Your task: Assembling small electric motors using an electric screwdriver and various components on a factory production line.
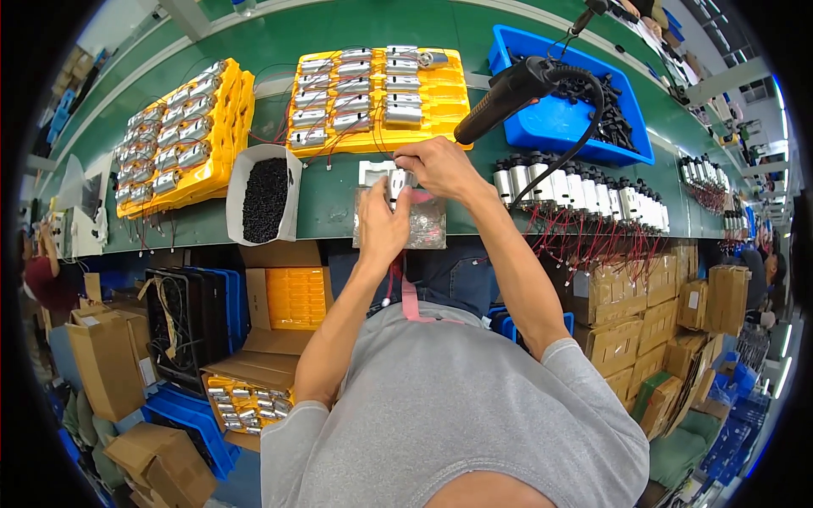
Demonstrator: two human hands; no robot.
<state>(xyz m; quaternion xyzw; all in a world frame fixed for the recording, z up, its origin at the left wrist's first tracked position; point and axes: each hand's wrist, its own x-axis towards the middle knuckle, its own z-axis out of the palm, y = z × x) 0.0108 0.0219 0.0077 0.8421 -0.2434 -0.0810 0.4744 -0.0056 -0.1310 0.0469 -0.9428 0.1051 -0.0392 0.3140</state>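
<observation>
A silver cylindrical motor point(397, 184) stands nearly upright in front of me at the table's near edge. My left hand point(383, 223) is closed around its lower part, thumb on one side and fingers on the other. At its top end the fingers of my right hand point(442, 171) are pinched together; whatever they hold is hidden. Behind the motor lies a white fixture point(371, 172), partly covered by my hands. Under them is a block wrapped in clear plastic point(430, 227). Red and dark wires with a white plug point(387, 300) hang below the table edge.
Yellow trays point(458, 85) of motors lie ahead and at left, near a white box point(236, 199) of small black parts. A black electric screwdriver point(506, 95) hangs right of my hands, before a blue bin point(584, 153) of black parts. Wired, black-capped motors point(593, 193) stand at right.
</observation>
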